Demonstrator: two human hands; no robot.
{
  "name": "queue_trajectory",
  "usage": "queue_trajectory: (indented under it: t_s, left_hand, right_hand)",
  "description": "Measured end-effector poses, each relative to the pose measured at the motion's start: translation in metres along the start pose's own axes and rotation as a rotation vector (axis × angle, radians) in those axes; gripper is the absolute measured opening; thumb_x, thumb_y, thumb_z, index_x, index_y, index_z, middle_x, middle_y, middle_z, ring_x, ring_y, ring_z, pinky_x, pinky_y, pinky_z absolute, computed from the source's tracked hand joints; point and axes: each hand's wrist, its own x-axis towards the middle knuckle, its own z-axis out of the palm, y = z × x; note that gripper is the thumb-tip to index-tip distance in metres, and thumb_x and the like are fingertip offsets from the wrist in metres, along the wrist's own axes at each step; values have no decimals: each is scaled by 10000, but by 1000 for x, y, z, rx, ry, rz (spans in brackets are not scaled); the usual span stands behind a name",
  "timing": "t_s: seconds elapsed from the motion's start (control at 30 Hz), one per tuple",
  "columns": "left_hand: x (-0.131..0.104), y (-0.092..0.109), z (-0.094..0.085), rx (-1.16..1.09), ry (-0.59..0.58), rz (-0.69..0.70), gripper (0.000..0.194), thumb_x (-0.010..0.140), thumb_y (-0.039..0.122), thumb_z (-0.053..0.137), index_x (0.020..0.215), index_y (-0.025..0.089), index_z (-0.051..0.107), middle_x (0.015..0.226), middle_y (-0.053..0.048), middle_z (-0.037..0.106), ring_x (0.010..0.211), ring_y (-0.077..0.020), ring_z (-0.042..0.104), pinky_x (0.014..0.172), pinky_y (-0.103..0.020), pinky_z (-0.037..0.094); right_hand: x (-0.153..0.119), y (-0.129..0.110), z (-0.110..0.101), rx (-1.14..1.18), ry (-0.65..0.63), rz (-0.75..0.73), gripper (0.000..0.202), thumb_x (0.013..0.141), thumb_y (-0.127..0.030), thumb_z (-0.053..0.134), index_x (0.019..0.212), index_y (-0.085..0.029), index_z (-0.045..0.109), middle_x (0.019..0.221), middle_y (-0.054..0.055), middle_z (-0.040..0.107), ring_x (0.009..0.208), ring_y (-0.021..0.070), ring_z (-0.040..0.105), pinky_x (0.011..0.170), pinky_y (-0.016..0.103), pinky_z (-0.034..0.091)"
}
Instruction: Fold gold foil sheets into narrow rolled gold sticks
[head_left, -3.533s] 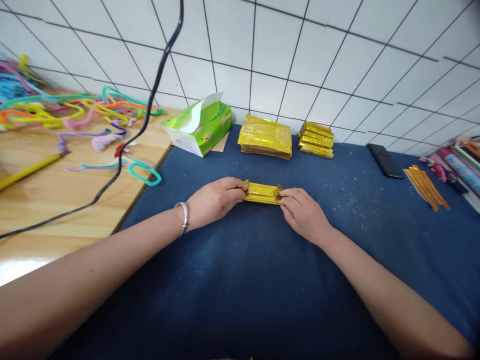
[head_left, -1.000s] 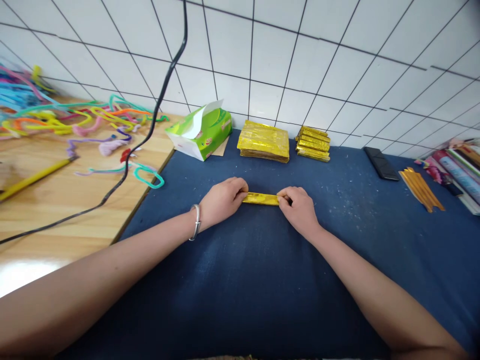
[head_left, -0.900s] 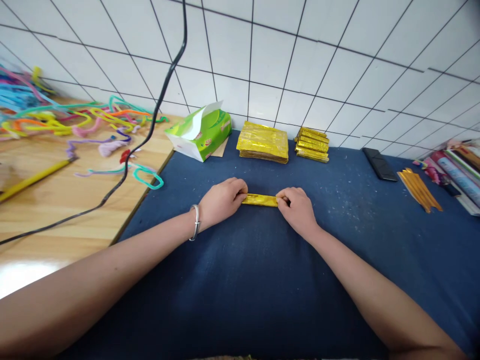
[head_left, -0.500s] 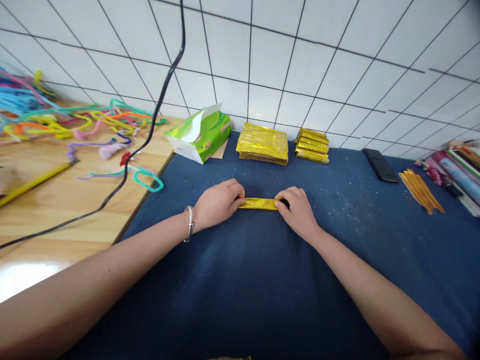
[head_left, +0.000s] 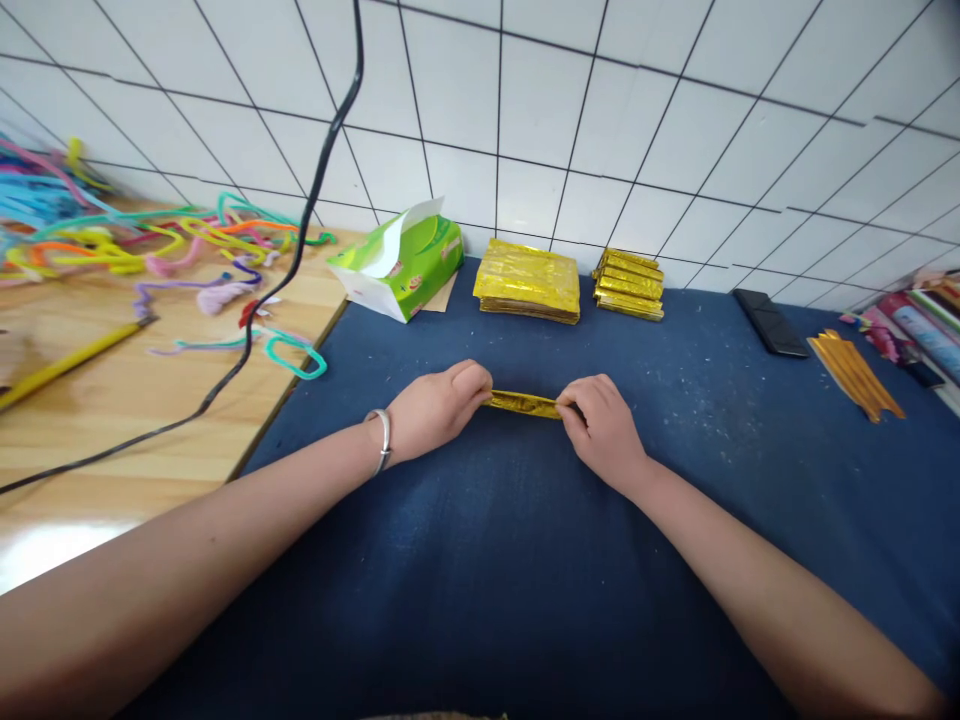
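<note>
A narrow folded strip of gold foil paper (head_left: 523, 404) stretches between my two hands over the dark blue cloth (head_left: 480, 560). Its left end is pinched by my left hand (head_left: 441, 405), which has a silver bangle at the wrist. My right hand (head_left: 601, 425) grips the other end between thumb and fingers. The fingertips cover both ends of the strip. Beyond my hands lie a stack of gold foil sheets (head_left: 528, 280) and, to its right, a small pile of folded gold strips (head_left: 628, 283).
A green tissue pack (head_left: 424, 262) stands at the back left. Colourful pipe cleaners (head_left: 112, 250) cover the wooden table (head_left: 172, 390), with a black cable (head_left: 319, 185) hanging in front. To the right are a black phone (head_left: 770, 322), orange-gold strips (head_left: 856, 373) and books (head_left: 926, 330).
The gold strip has tipped, now showing a darker, creased, narrower face and slanting slightly down to the right. My right hand has shifted a little rightward; both hands keep their hold.
</note>
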Motion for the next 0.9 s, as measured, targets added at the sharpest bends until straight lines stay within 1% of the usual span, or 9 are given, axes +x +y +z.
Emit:
queue_trajectory:
  t_s: [0.1, 0.2, 0.3, 0.37, 0.5, 0.6, 0.73, 0.8, 0.9]
  left_hand:
    - [-1, 0, -4, -117, 103, 26, 112, 919, 212, 399, 910, 180, 506, 879, -30, 587, 809, -132, 573, 749, -272, 473]
    - [-3, 2, -6, -151, 203, 24, 90, 905, 221, 451, 900, 186, 534, 883, -22, 621, 823, -128, 592, 761, -274, 484]
    - [-4, 5, -6, -156, 280, 22, 73, 888, 235, 498, 903, 184, 549, 878, -21, 646, 810, -126, 615, 736, -268, 500]
    - [-5, 6, -5, -168, 307, 38, 67, 884, 231, 508, 898, 181, 549, 878, -22, 655, 806, -123, 624, 731, -265, 508]
    - [-7, 6, -4, -185, 344, 71, 49, 871, 222, 527, 883, 179, 548, 868, -17, 664, 787, -117, 633, 711, -254, 513]
    - [-6, 5, -4, -192, 345, 67, 38, 858, 214, 545, 856, 177, 554, 833, -8, 659, 749, -111, 625, 687, -243, 504]
    - [-2, 5, -6, -198, 308, 88, 23, 851, 192, 548, 850, 175, 564, 806, -10, 627, 752, -120, 583, 693, -256, 483]
    - [1, 5, -6, -180, 272, 106, 52, 859, 190, 536, 897, 171, 566, 828, -22, 613, 796, -134, 559, 732, -278, 471]
    - [6, 7, -4, -93, 174, 166, 176, 879, 247, 521, 1023, 161, 573, 900, -54, 609, 867, -160, 533, 799, -311, 446]
  right_hand:
    - [-3, 0, -1, -18, 74, -97, 112, 877, -146, 434, 905, -228, 505, 877, 49, 598, 848, 196, 525, 822, 377, 424]
    - [-4, 1, -2, -37, 129, -137, 131, 878, -164, 455, 970, -235, 516, 899, 51, 608, 854, 200, 537, 823, 385, 433]
    - [-4, 3, -3, -53, 133, -117, 179, 882, -191, 467, 1040, -239, 535, 926, 57, 611, 877, 209, 542, 834, 396, 436]
    - [-4, 4, -3, -68, 120, -99, 205, 885, -207, 472, 1071, -238, 553, 941, 63, 608, 887, 209, 540, 837, 395, 440]
    - [-4, 5, -2, -94, 126, -61, 197, 882, -238, 498, 1052, -214, 595, 948, 72, 602, 904, 202, 538, 838, 378, 452]
    - [-5, 7, -1, -73, 154, -46, 182, 881, -240, 506, 1027, -210, 610, 944, 68, 613, 915, 192, 551, 845, 360, 461]
    - [-6, 10, -1, -49, 166, -74, 155, 883, -223, 504, 972, -217, 630, 890, 52, 629, 861, 175, 570, 805, 337, 476]
    - [-7, 10, -1, -58, 154, -91, 149, 879, -220, 512, 957, -200, 637, 871, 57, 631, 839, 172, 572, 781, 326, 479]
    - [-6, 9, 1, -66, 127, -95, 154, 881, -223, 509, 944, -187, 644, 861, 62, 629, 826, 170, 569, 766, 318, 477]
